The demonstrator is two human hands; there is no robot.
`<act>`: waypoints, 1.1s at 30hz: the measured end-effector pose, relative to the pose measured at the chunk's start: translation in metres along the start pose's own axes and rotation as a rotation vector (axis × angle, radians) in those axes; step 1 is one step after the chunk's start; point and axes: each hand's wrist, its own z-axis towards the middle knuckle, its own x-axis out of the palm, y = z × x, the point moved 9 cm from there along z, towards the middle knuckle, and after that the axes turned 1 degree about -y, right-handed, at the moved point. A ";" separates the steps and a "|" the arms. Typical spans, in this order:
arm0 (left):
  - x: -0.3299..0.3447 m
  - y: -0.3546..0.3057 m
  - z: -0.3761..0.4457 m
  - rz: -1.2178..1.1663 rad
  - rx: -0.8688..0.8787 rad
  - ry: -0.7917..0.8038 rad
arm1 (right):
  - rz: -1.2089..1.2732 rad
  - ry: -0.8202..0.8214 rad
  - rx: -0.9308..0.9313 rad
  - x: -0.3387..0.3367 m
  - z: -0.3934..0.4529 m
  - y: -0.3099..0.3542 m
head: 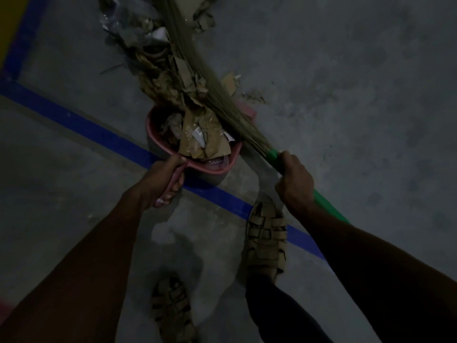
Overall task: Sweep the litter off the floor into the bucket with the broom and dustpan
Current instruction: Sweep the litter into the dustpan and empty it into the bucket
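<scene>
My left hand (162,180) grips the handle of a pink dustpan (158,142), which is heaped with torn brown cardboard and paper scraps. Under the dustpan's near edge shows part of a grey bucket (210,177). My right hand (294,181) grips the green handle of a grass broom (197,70). The bristles run up and to the left across the litter. A pile of cardboard and plastic litter (150,60) lies on the floor just beyond the dustpan.
A blue tape line (99,129) crosses the grey concrete floor diagonally beneath the bucket; another (23,40) runs along the upper left. My sandalled feet (267,233) stand near the line. Small scraps (252,96) lie right of the broom.
</scene>
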 end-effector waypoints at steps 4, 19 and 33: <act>-0.004 0.008 -0.023 -0.014 0.028 -0.023 | 0.042 -0.008 0.024 -0.009 -0.028 0.010; -0.048 -0.029 -0.278 -0.135 0.098 -0.096 | 0.213 -0.199 0.048 -0.187 -0.177 0.127; -0.143 -0.008 -0.626 -0.303 0.199 -0.139 | 0.169 -0.144 -0.269 -0.415 -0.417 0.323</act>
